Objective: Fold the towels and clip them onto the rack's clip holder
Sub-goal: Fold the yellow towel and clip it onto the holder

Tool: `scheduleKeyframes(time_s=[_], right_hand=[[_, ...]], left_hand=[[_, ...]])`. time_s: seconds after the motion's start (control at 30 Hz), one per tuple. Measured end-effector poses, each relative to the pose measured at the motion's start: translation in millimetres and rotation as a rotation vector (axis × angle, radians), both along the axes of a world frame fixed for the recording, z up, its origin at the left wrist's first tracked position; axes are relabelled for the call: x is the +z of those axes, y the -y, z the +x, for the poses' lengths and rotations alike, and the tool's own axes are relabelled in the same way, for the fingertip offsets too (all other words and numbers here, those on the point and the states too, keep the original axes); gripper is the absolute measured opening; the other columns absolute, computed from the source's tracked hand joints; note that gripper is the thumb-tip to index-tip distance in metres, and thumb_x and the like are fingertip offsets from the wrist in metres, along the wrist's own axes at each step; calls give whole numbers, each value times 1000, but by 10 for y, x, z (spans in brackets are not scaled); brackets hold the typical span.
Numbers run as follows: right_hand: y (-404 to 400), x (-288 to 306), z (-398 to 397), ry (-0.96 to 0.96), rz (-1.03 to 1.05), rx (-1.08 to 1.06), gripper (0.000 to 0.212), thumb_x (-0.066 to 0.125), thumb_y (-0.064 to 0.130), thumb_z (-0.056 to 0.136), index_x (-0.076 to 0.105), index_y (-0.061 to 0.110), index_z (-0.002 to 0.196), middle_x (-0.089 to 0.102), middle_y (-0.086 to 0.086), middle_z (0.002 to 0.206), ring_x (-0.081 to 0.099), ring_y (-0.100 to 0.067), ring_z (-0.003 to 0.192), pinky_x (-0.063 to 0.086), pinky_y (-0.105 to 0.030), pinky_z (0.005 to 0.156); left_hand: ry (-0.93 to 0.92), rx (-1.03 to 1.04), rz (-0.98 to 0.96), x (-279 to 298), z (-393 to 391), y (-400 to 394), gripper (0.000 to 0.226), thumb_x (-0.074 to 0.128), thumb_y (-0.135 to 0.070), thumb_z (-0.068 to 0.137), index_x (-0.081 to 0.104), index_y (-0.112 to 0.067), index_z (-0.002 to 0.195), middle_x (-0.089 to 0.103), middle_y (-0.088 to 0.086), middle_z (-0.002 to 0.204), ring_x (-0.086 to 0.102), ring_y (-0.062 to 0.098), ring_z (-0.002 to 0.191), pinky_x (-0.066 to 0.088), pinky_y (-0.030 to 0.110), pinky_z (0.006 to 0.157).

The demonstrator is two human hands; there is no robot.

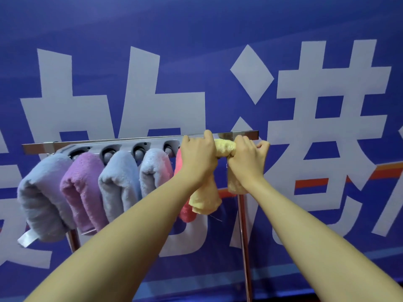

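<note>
A folded yellow towel (224,147) is bunched up against the right end of the grey clip holder (122,147) under the metal rack bar (139,140). My left hand (198,155) grips the towel's left side and my right hand (248,158) grips its right side, fingers curled round the cloth. The towel's two ends hang down below my wrists. A grey towel (41,197), a purple towel (82,188), a light blue towel (120,182), a pale grey-pink towel (156,171) and a coral towel (185,212) hang folded from the holder to the left.
The rack stands on two thin metal legs (244,236) in front of a blue banner wall (196,40) with large white characters. The bar's right end juts out just past my right hand.
</note>
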State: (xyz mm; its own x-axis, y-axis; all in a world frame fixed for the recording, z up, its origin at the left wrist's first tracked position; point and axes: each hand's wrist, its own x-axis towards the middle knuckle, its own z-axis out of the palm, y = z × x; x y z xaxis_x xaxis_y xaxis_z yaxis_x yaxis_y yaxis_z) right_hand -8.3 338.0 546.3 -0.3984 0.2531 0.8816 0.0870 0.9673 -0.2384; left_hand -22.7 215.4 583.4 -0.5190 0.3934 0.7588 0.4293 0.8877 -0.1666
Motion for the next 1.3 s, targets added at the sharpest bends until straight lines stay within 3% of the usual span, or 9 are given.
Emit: scheduleKeyframes(time_s=[0.1, 0.27, 0.37, 0.57, 0.77, 0.9, 0.97, 1.13, 1.3], right_hand=[[18, -273, -41, 24, 10, 35, 14, 61, 4, 71, 51, 13, 76, 54, -1, 68, 48, -21, 63, 12, -30, 68], [75, -346, 18, 40, -144, 278, 29, 51, 15, 79, 56, 11, 107, 61, -4, 100, 54, -23, 92, 20, -25, 79], [134, -308, 107, 87, -243, 421, 46, 54, 11, 87, 46, 14, 133, 59, -4, 125, 51, -25, 107, 34, -29, 89], [180, -333, 209, 173, -319, 423, 36, 42, 9, 94, 50, 18, 127, 63, -8, 105, 51, -26, 98, 46, -35, 75], [234, -331, 392, 268, -377, 411, 31, 45, 23, 95, 47, 19, 126, 62, -4, 100, 43, -13, 83, 39, -38, 94], [370, -458, 346, 238, -359, 352, 72, 41, 67, 80, 28, 23, 136, 63, -2, 117, 56, -21, 106, 27, -40, 99], [464, -511, 296, 247, -378, 316, 89, 45, 73, 74, 16, 22, 141, 54, -5, 133, 50, -23, 119, 24, -42, 102], [620, -567, 182, 201, -436, 168, 82, 55, 55, 82, 15, 14, 141, 47, -9, 138, 48, -24, 123, 23, -42, 101], [506, -621, 133, 128, -312, 65, 58, 58, 10, 81, 29, 14, 131, 57, -5, 122, 54, -23, 109, 29, -38, 92]], left_hand=[[-143, 37, -105, -167, -45, -2, 39, 69, -11, 35, 41, -17, 61, 46, -2, 41, 45, 20, 47, 22, 29, 59], [-127, -61, -101, -321, -99, 41, 30, 72, -14, 44, 51, -12, 65, 53, 2, 46, 52, 25, 58, 26, 31, 65], [-38, -166, -56, -354, -153, 119, 22, 66, -18, 69, 50, -10, 82, 64, 6, 72, 53, 29, 83, 20, 33, 77], [74, -253, -55, -341, -134, 242, 18, 46, -20, 87, 46, -10, 103, 62, 6, 95, 42, 27, 108, 13, 34, 86], [278, -352, -79, -255, -105, 417, 32, 36, -39, 80, 47, -13, 94, 56, 1, 99, 35, 19, 118, 10, 34, 95], [237, -369, -150, -244, -62, 637, 55, 28, -31, 71, 56, -16, 116, 50, -7, 129, 26, 15, 133, 11, 34, 96], [149, -353, -262, -282, -57, 739, 55, 36, -26, 68, 58, -13, 116, 46, -5, 135, 22, 19, 137, 15, 39, 96], [-21, -293, -410, -344, -64, 834, 51, 71, -9, 43, 68, -12, 94, 62, 4, 114, 50, 34, 123, 42, 48, 85], [-109, -303, -417, -428, 10, 756, 28, 44, -16, 67, 71, -19, 76, 67, 6, 102, 57, 44, 113, 46, 53, 84]])
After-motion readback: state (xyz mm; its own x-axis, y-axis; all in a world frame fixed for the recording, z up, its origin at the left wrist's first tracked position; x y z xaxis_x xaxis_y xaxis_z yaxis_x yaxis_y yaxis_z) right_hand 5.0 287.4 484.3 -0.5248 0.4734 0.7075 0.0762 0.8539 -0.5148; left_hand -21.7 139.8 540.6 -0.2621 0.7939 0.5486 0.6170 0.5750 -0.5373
